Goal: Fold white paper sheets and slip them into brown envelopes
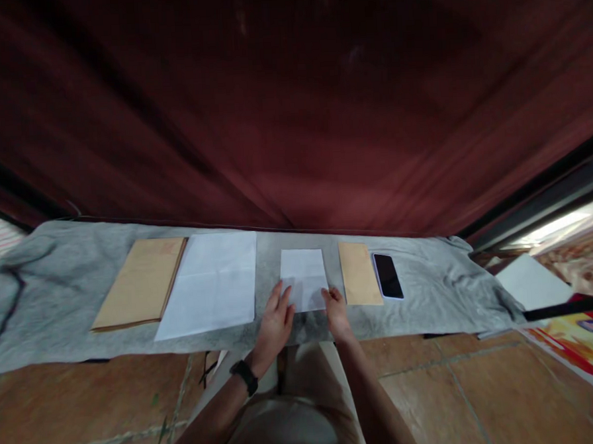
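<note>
A folded-size white sheet of paper [303, 268] lies flat in front of me on the grey cloth. My left hand [276, 321] rests at its lower left edge, fingers stretched out and slightly apart, fingertips touching the paper. At the right edge, my right hand [336, 307] has its fingers curled in and pinches the paper near the lower corner. Left of it lies a larger white sheet stack [215, 286], beside a stack of large brown envelopes [138, 280]. A small brown envelope [359, 275] lies just right of my right hand.
A phone [389, 275] with a dark screen lies right of the small envelope. The grey cloth [429, 294] covers a narrow table against a dark red curtain [293, 149]. A white sheet-like object [533, 281] and a colourful printed package [588, 346] are off the right end.
</note>
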The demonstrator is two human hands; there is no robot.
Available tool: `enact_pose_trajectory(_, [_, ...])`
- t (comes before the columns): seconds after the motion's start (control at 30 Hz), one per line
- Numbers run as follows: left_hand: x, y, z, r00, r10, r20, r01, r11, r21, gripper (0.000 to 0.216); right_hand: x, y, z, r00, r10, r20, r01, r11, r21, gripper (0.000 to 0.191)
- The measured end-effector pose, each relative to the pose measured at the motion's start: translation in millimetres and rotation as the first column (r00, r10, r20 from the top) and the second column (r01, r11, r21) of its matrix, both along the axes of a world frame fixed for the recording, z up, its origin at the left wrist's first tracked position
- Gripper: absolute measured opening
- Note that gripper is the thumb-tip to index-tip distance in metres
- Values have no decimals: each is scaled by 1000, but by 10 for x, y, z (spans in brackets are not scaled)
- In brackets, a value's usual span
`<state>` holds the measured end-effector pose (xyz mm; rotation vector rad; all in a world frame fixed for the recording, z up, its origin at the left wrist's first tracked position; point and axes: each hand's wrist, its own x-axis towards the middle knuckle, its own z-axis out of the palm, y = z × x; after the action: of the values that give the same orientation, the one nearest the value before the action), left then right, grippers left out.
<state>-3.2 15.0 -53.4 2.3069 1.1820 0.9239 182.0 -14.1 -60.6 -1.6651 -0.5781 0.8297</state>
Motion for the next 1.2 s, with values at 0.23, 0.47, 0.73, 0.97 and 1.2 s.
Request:
enact_pose_trajectory(0.23, [-41,-170,78,921,-75,-383,149,975,167,45,77,-223,231,834,77,546,-62,997,-47,36])
enact_pose_trajectory(0.47, [-30,-302,49,896,-141,-421,223,963,151,48,-121,-8,364,290,532,795,-718,670,-186,41])
enact_pose_trajectory(0.73, [-34,-305,42,882,-111,-458,210,963,171,49,-142,505,193,-4,586,811,-730,552,-402,48])
enact_pose_trajectory(0.97, [-40,-271,27,883,-99,-458,218,952,215,55,104,948,149,-87,580,810,-669,568,-479,50])
enact_pose_trajectory(1.2, [-49,-281,29,881,-117,-458,224,956,188,56,251,1217,111,-38,539,841,-607,656,-448,48])
